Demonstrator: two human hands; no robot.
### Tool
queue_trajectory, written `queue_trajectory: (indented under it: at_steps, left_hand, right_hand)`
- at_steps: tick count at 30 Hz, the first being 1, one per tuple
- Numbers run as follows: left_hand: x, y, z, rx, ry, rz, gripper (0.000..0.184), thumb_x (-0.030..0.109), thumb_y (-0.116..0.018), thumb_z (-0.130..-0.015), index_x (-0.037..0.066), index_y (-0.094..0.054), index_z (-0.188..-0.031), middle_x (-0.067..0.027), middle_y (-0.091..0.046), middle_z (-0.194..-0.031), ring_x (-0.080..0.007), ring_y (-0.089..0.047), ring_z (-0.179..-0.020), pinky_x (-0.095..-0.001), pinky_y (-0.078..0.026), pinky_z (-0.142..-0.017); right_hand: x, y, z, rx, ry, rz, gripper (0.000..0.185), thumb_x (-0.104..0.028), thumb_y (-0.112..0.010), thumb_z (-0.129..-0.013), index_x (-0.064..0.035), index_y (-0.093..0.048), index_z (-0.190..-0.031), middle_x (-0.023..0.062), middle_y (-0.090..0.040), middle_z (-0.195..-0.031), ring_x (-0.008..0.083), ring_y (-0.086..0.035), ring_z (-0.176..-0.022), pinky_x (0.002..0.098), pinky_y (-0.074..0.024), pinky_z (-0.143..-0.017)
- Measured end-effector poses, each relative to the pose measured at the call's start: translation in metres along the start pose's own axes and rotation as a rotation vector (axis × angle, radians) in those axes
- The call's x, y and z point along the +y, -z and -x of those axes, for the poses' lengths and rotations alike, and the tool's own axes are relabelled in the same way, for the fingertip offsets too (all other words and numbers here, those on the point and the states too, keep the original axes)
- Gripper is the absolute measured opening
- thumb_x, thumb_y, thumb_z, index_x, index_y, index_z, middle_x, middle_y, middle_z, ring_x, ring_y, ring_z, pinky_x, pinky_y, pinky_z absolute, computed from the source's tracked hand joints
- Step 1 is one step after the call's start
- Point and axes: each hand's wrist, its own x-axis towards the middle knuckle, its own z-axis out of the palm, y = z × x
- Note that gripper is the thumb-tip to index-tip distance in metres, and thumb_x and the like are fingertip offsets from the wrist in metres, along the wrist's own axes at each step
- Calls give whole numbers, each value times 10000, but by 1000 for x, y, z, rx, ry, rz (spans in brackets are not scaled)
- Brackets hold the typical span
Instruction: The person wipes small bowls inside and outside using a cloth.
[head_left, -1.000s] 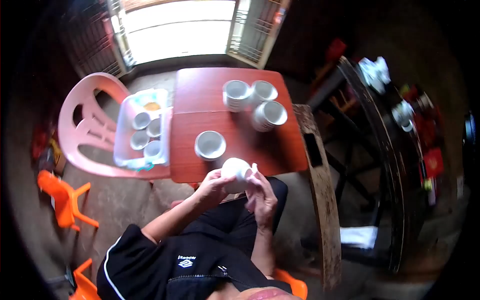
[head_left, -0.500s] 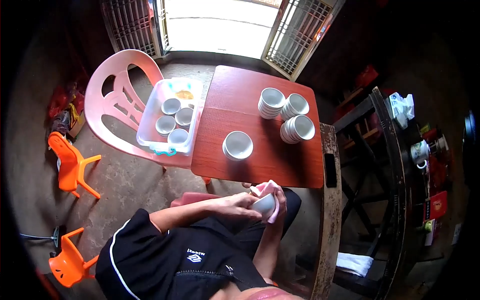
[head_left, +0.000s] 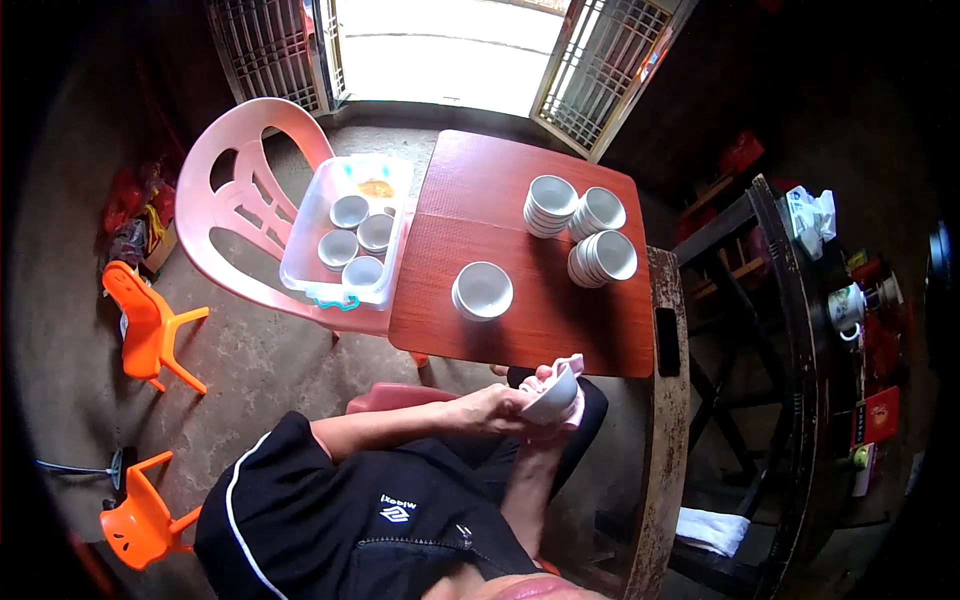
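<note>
A small white bowl (head_left: 553, 400) is held tilted in front of my body, just past the near edge of the table. My left hand (head_left: 497, 408) comes in from the left with its fingers closed on the bowl's side. Behind and beneath the bowl, my right hand (head_left: 548, 428) grips a pink cloth (head_left: 570, 365), which is pressed against the bowl. Much of the right hand is hidden by bowl and cloth. Nearest on the table is a short stack of white bowls (head_left: 483, 291).
The red-brown table (head_left: 430, 320) also bears tall bowl stacks (head_left: 602, 259). To its left, a clear plastic box (head_left: 300, 270) with several bowls rests on a pink chair (head_left: 200, 220). A wooden bench (head_left: 662, 430) with a dark phone (head_left: 665, 342) stands right. Orange stools (head_left: 145, 325) are at left.
The bowl has turned in my hands and moved slightly right, showing a different side. My right hand and the cloth have shifted around behind it. The view has shifted slightly.
</note>
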Motion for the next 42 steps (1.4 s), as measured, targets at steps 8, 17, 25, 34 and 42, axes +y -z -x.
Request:
queue_trajectory:
  at_steps: [8, 17, 25, 34, 42]
  left_hand:
    - [1, 11, -20, 16, 258, 1114, 300, 144, -670, -848, -5, -598, -1099, -94, -644, -1058, -183, -621, -978, -344, -476, -905]
    - [-3, 8, -24, 189, 58, 1294, 338, 153, -557, -928, -16, -498, -1215, -90, -604, -1120, -158, -600, -994, -304, -496, -864]
    - [1, 2, -8, 184, 92, 845, 271, 176, -616, -896, -8, -579, -1092, -41, -627, -1024, -105, -595, -922, -271, -478, -818]
    - [-22, 5, -16, 273, 118, 931, 288, 187, -612, -903, 4, -562, -1119, -16, -628, -910, -85, -579, -811, -239, -464, -734]
    - [2, 2, -17, 292, 93, 951, 277, 126, -618, -885, -16, -578, -1120, -63, -645, -1019, -112, -618, -882, -250, -501, -777]
  right_hand:
    - [-56, -76, 9, -195, 305, 1101, 363, -243, -378, -936, 35, -559, -1084, 219, -604, -1075, 292, -594, -1006, 368, -461, -894]
    - [-13, -70, 14, -49, 1019, 2034, 417, -262, -413, -923, -35, -522, -1255, 171, -448, -1349, 375, -386, -1274, 531, -246, -1078]
    - [-40, -69, 4, -89, 463, 1350, 414, -231, -348, -946, 40, -565, -1173, 208, -565, -1213, 347, -516, -1164, 420, -356, -1027]
    - [-7, -59, 29, 43, 882, 1973, 401, -208, -384, -977, 26, -467, -1293, 210, -476, -1335, 366, -408, -1284, 475, -272, -1084]
    - [-19, -83, 17, 73, 731, 1711, 447, -252, -324, -992, 25, -440, -1323, 222, -457, -1345, 368, -429, -1266, 452, -308, -1076]
